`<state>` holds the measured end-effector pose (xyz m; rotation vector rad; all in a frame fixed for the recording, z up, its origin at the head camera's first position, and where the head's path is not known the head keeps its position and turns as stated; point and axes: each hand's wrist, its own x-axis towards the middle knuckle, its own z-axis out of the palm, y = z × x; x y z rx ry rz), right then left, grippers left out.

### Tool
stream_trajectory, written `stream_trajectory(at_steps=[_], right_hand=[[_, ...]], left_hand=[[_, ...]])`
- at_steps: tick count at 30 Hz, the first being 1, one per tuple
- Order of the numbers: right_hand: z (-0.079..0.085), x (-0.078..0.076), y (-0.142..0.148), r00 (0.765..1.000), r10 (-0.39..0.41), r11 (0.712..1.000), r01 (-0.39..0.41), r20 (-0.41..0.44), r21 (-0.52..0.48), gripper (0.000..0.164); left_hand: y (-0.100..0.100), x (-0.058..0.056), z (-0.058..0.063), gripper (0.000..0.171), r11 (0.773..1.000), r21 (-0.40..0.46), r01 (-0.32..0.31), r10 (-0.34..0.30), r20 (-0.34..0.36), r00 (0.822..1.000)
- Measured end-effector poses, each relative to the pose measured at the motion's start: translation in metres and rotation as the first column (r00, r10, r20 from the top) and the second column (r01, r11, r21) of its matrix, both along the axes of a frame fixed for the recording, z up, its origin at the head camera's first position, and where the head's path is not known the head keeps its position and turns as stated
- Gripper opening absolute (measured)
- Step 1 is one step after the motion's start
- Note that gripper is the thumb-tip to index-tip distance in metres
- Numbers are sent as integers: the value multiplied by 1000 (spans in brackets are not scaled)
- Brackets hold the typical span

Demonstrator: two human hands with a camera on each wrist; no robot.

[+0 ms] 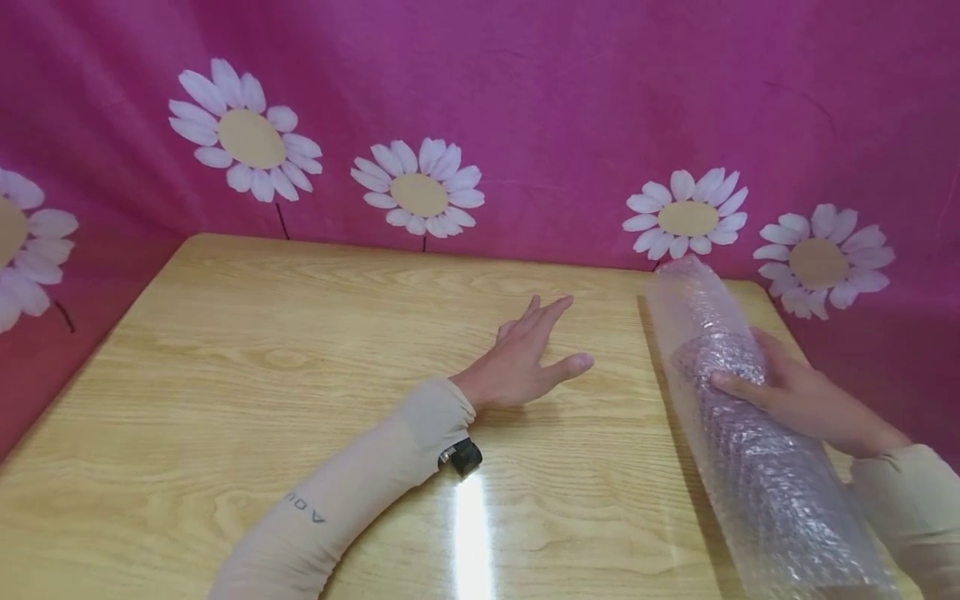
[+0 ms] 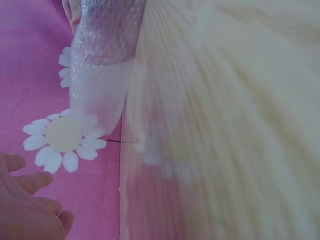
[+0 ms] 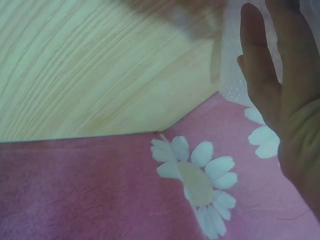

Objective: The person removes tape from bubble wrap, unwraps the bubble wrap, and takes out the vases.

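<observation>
A long roll of clear bubble wrap [image 1: 757, 450] lies lengthwise along the right side of the wooden table, its far end at the back edge. My right hand [image 1: 813, 400] holds it from the right, thumb on top and the other fingers largely hidden behind it. In the right wrist view, the fingers of the right hand [image 3: 300, 85] lie along the wrap [image 3: 232, 75]. To the left of the roll, my left hand [image 1: 517, 358] is over the table with fingers spread and nothing in it. The left wrist view has the left hand [image 2: 30, 205] apart from the bubble wrap [image 2: 102, 75].
The wood-grain table [image 1: 300, 375] reaches back to a pink cloth [image 1: 540, 100] printed with white daisies. A small black device [image 1: 461, 457] sits on the left wrist. Bright light reflects off the front of the tabletop.
</observation>
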<state>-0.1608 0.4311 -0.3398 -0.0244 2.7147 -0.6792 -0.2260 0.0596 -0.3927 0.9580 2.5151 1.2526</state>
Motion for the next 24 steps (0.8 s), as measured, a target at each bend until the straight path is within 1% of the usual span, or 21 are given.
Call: stream_trajectory(at_steps=[3,6,10,15,18,24], right_hand=[[-1,-2,-4,1000,-19,1000,20,18,-18,107],[-3,-3,-6,998,-47,999,47,33,-10,111],[-4,-3,-8,998,-52,999,52,17,6,111],[-4,-3,-13,998,-63,998,63,29,-19,112],[-2,-3,-16,997,-68,997,69,41,-27,113],[-1,-3,-21,996,-76,997,75,53,5,116]], left_hand=[[5,2,1,90,1000,-2,10,-10,14,1000],[13,4,4,91,999,-3,33,-33,32,999],[26,7,7,91,998,-11,65,-65,49,997],[44,10,10,92,995,-16,101,-100,32,994],[55,12,11,92,993,-33,118,-117,19,993],[74,16,12,91,987,-56,154,-153,23,988]])
